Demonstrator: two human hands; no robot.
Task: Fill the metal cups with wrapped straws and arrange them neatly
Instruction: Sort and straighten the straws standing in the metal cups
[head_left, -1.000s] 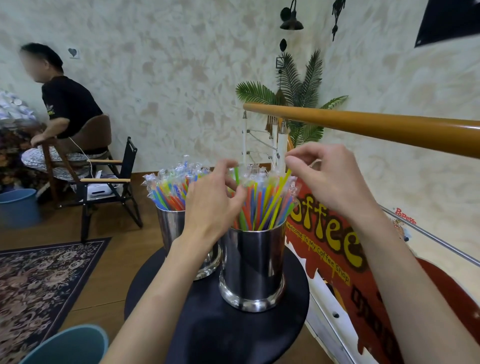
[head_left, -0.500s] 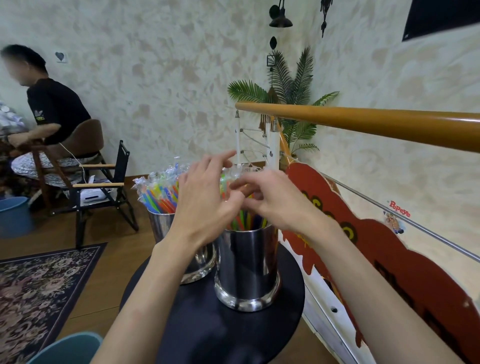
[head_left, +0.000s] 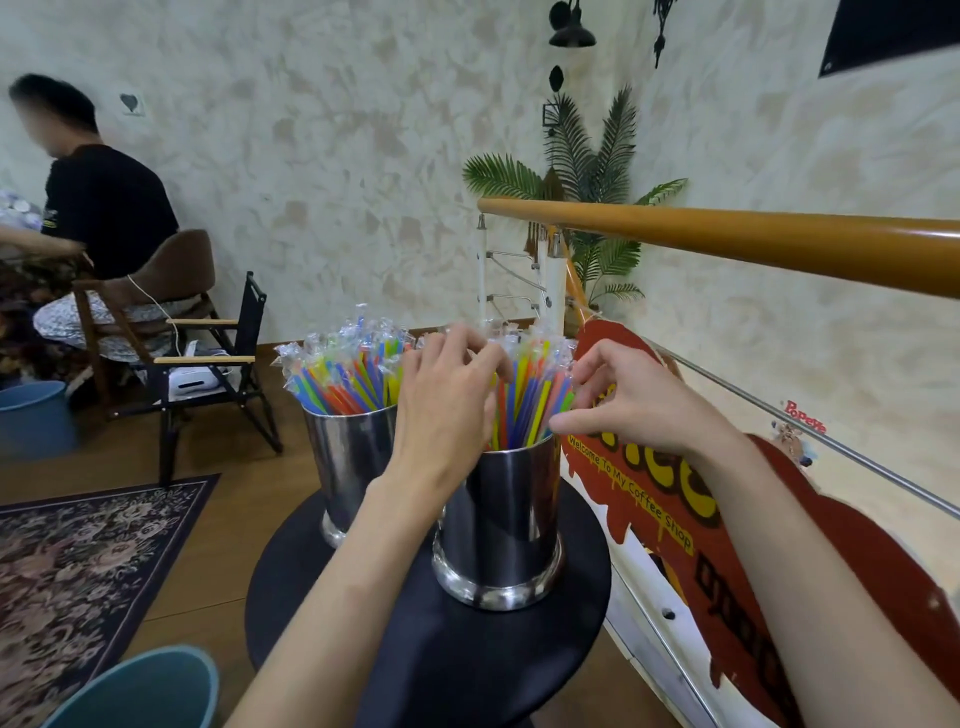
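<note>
Tidying wrapped straws (head_left: 524, 395) in near metal cup (head_left: 501, 525) | left hand (head_left: 441, 410), right hand (head_left: 631, 400) pinching straw tops | I'd nudge gently, keeping bundle upright

Left hand (head_left: 441, 400) raised, fingers curled forward, right hand (head_left: 631, 397) alongside, thumb and forefinger pinched

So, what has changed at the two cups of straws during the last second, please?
The right hand went across over the near metal cup, then drew back to its right edge, fingers on the wrapped straws. The left hand stayed on their left side. Both cups, the far cup too, kept their places on the round black table.
</note>
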